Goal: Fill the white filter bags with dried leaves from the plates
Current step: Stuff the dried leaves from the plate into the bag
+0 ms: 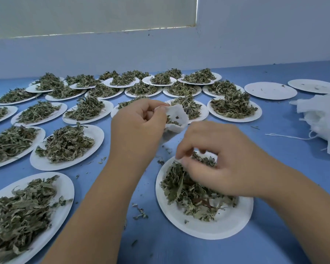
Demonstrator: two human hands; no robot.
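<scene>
My left hand (pixel 139 122) had the filter bag (pixel 177 119) pinched by its rim between thumb and curled fingers, with the mouth held open toward me. The bag hung just above the table, a bit beyond the near plate, and I could see a few leaf bits sitting inside it.

My right hand (pixel 219 159) was palm down over the near plate (pixel 208 230). Its fingers were bunched narrow and curled, tips dug into the dried leaves (pixel 187 189), pinching a small clump at the far edge of the heap. Knuckles were up and the forearm came in from the lower right. The left forearm ran up from the bottom middle, and that hand tipped toward the right one. The two hands were near each other but not touching.

All of it sat on a blue table (pixel 286 242), with leaf crumbs scattered around the near plate. To the left and further back were loads of heaped plates (pixel 96 135), white paper ones piled with the same leaves, in rough rows up to the wall. Far right, two plates (pixel 270 90) carried only crumbs. Near them, at the right edge, lay a pile of white bags (pixel 324 119) with a loose string (pixel 286 137) trailing onto the table.

Behind was a pale wall (pixel 255 39) and a closed blind (pixel 84 14) with light leaking under it.
</scene>
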